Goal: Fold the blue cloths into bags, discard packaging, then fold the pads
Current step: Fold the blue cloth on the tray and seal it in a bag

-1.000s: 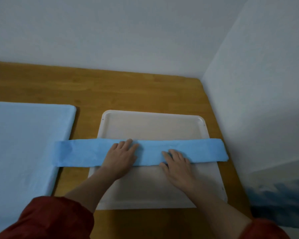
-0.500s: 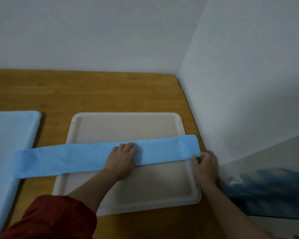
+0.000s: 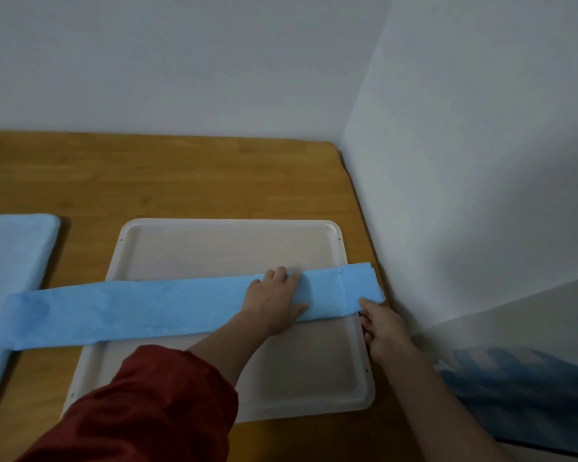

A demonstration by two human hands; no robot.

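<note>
Fingers (image 3: 281, 273) of left hand (image 3: 274, 301) lie flat on blue cloth (image 3: 147, 308); right hand (image 3: 384, 328) grip unclear.

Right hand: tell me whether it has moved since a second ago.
Yes. The right hand has gone rightward, from the middle of the white tray to its right rim, at the end of the blue strip.

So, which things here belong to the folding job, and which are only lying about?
Job: long folded blue cloth strip; left hand, flat on it; right hand, at its right end; white plastic tray underneath; light blue stack at left, likely next.
Lying about: blue-and-white patterned material, lower right.
</note>
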